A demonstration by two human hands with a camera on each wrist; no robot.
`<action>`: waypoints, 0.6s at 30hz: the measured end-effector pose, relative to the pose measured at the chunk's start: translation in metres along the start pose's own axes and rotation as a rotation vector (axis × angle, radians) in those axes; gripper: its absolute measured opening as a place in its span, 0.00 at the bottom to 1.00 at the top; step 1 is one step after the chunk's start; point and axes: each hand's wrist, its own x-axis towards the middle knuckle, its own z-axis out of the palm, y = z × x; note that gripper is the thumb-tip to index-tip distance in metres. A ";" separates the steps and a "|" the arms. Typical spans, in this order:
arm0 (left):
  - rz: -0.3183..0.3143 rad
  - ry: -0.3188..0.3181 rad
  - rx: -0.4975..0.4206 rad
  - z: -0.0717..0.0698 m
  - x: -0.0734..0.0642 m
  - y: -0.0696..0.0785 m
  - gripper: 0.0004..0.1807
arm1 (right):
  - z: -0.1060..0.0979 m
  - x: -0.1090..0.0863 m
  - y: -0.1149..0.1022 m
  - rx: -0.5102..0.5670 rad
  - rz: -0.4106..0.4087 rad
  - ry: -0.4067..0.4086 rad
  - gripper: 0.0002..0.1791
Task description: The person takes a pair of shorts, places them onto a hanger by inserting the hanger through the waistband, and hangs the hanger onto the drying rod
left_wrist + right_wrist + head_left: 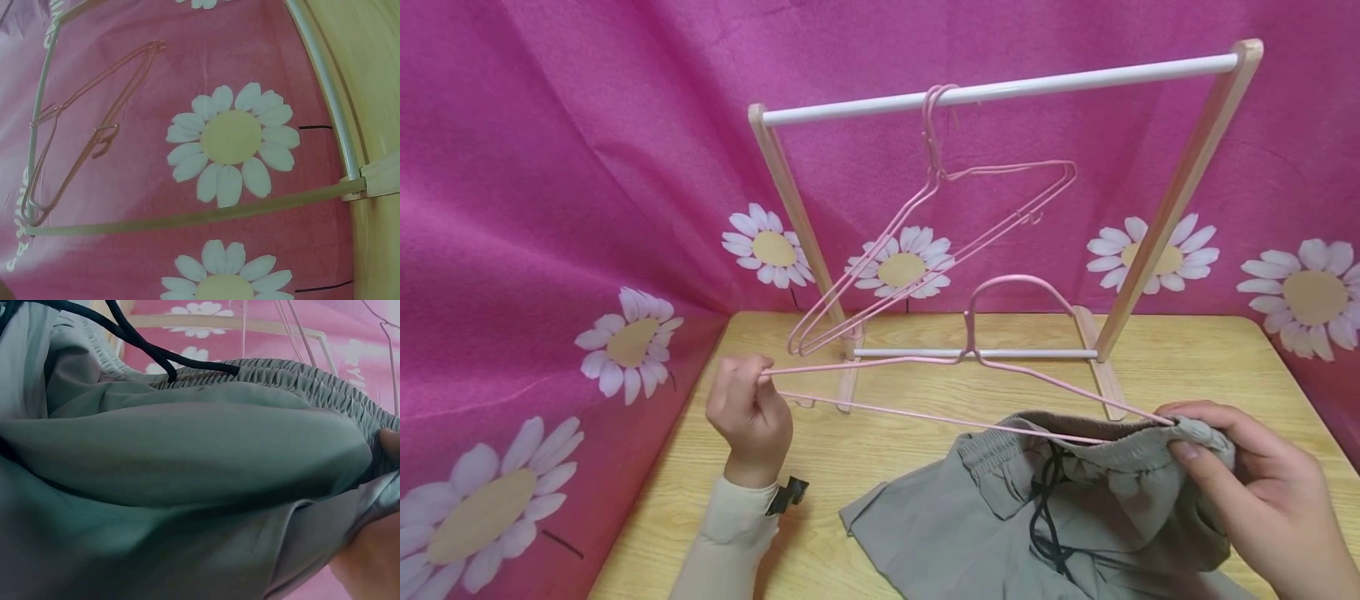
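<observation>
In the head view my left hand [751, 417] grips the left end of a pink wire hanger [895, 362], its fingers curled round the wire. The hanger's right end reaches into the waistband of grey drawstring shorts [955, 517]. My right hand [1262, 483] pinches that waistband at its right side, thumb in front, close to the hanger's tip. A black drawstring [1047, 517] hangs down the front. The right wrist view shows the gathered waistband [281, 372] close up, with part of the right hand at the edge. In the left wrist view the held hanger is out of sight.
Behind the shorts stands a wooden rack with a white top rod [1075, 81] and a lower white bar [910, 353]. A pair of pink hangers [880, 242] hangs from the top rod. Under everything is a wood-grain table [820, 467]; a pink flowered cloth [647, 125] surrounds it.
</observation>
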 end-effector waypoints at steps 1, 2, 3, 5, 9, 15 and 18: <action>0.001 -0.006 0.000 0.000 -0.001 0.001 0.31 | 0.000 0.000 -0.001 -0.037 0.008 0.005 0.21; 0.001 -0.013 -0.001 0.000 -0.001 0.001 0.31 | 0.000 0.000 -0.002 -0.080 0.017 0.013 0.21; 0.002 -0.020 0.000 -0.001 -0.001 0.002 0.31 | 0.000 0.000 -0.003 -0.105 0.026 0.020 0.21; 0.005 -0.035 -0.003 -0.001 -0.003 0.003 0.30 | 0.000 0.001 -0.003 -0.139 0.043 0.027 0.21; 0.006 -0.070 -0.009 -0.003 -0.006 0.004 0.30 | 0.000 0.001 -0.006 -0.182 0.060 0.037 0.19; 0.033 -0.124 -0.031 -0.005 -0.008 0.004 0.29 | 0.001 0.003 -0.010 -0.203 0.059 0.048 0.18; 0.046 -0.150 -0.050 -0.006 -0.010 0.005 0.28 | 0.000 0.003 -0.010 -0.202 0.060 0.051 0.18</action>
